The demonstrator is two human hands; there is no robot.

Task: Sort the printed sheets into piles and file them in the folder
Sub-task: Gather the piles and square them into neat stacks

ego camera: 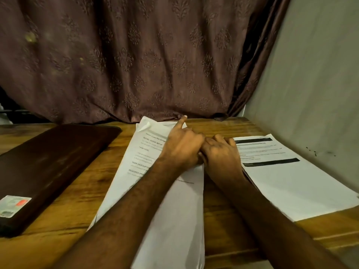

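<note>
**Head view: sorting half done, folder not touched yet**

Two piles of printed sheets are laid out on the wooden table. The middle pile is pressed down by the left hand, index finger stretched toward its far corner, other fingers curled. The right hand is tucked at that pile's right edge; what it grips can't be told. A second pile lies just right. The closed dark folder sits left, so filing is probably all still to be done.
</note>
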